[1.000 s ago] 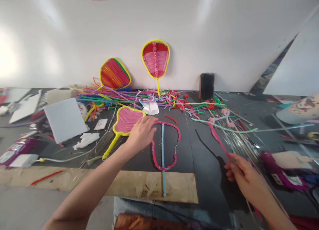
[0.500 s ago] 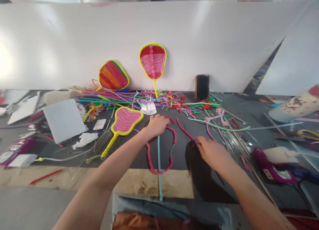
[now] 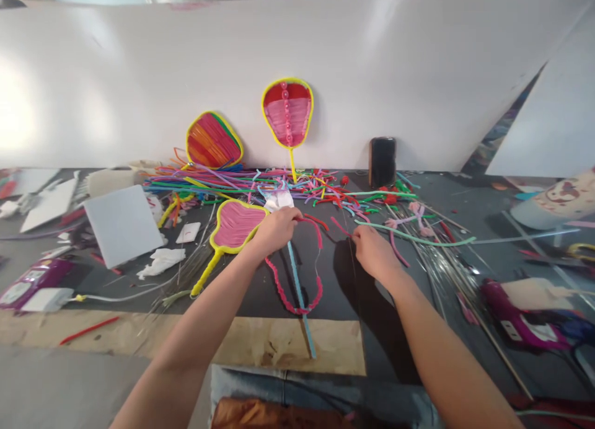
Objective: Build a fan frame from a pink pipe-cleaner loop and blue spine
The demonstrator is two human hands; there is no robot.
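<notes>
My left hand (image 3: 277, 230) is closed on the upper end of a fan-shaped loop (image 3: 281, 291) of crimson pipe cleaner. A bare wire stretch shows on the loop's right side. A light-blue pipe cleaner stem (image 3: 296, 271) runs down the loop's middle and past its bottom. Off to the right, my right hand (image 3: 375, 253) pinches a separate crimson pipe cleaner (image 3: 341, 226), its free end pointing up and left. Between the hands lies a short red piece (image 3: 317, 222). Beside my left hand is a finished pink fan with a yellow rim (image 3: 215, 255).
Two more yellow-rimmed fans, one striped orange-red (image 3: 214, 141) and one pink-red (image 3: 288, 114), lean on the white board (image 3: 139, 57). Loose pipe cleaners (image 3: 204, 180) pile along its foot. A phone (image 3: 382, 162), thin wires (image 3: 439, 274), a tumbler (image 3: 558, 199) and purple devices (image 3: 520, 317) surround the workspace.
My left hand has shifted left with the loop, whose blue stem now slants, its lower end swung right. My right hand has moved up and left, and less of its pipe cleaner sticks out.
</notes>
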